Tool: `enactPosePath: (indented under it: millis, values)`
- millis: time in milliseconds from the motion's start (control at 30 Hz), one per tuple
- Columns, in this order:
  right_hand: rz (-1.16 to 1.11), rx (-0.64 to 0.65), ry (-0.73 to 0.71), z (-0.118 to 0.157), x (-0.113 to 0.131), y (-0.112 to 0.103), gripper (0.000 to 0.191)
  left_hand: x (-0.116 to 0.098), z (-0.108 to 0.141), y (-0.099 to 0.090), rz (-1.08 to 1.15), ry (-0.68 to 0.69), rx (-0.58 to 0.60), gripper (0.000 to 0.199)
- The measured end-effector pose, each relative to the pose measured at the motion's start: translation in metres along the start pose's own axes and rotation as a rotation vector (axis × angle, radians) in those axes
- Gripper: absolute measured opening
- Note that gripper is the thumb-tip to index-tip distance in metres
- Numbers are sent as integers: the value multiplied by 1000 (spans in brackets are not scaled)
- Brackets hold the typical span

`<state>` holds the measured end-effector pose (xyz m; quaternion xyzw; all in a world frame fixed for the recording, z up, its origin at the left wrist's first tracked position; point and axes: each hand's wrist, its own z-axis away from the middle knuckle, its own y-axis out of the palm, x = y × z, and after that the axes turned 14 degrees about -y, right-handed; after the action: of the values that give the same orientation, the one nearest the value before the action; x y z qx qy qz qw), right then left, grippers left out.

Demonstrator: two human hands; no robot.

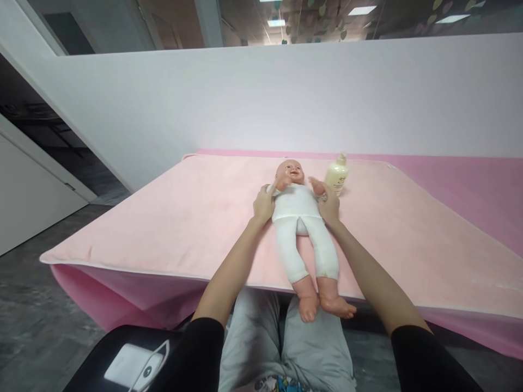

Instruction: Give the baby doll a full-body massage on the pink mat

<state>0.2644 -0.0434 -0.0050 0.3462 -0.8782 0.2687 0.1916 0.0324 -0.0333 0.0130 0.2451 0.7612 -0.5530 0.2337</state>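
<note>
Doll [297, 201] is face up on the pink cloth [183, 228], feet past the front edge above your lap [249, 348]. Your left hand [264, 203] is curled round one of its arms, your right hand [329, 206] pinching the other; exact fingertip contact is partly hidden.

Risks: legs overhang, so a tug toward you could slide it off. Loose cloth could ruck up or travel with it. Bottle [336, 174] stands just beyond your right hand; an outward swing could knock it over.

Materials: white fabric trunk and limbs, likely soft and giving; smooth, shiny head, hands and feet, probably moulded plastic. Cloth looks plush. Bottle pale yellow, rounded, narrow top.
</note>
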Motion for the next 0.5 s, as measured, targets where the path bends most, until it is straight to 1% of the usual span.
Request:
enactPosePath:
  millis: [33, 100, 233, 333, 433, 500]
  values:
    - [24, 75, -45, 0, 1, 0, 53, -4, 2, -2, -68, 55, 26, 58]
    - [62, 158, -94, 0, 1, 1, 54, -10, 5, -4, -153, 113, 49, 56]
    - [82, 186, -96, -1, 1, 0, 53, -12, 6, -4, -182, 115, 54, 57]
    - [43, 147, -45, 0, 5, -2, 51, -10, 5, -2, -141, 85, 38, 61]
    - [-48, 33, 62, 1, 11, -4, 45, -6, 3, 0, -60, 58, 17, 65]
    - [-88, -50, 171, 1, 13, -5, 42, -5, 2, 0, 10, 39, 2, 66]
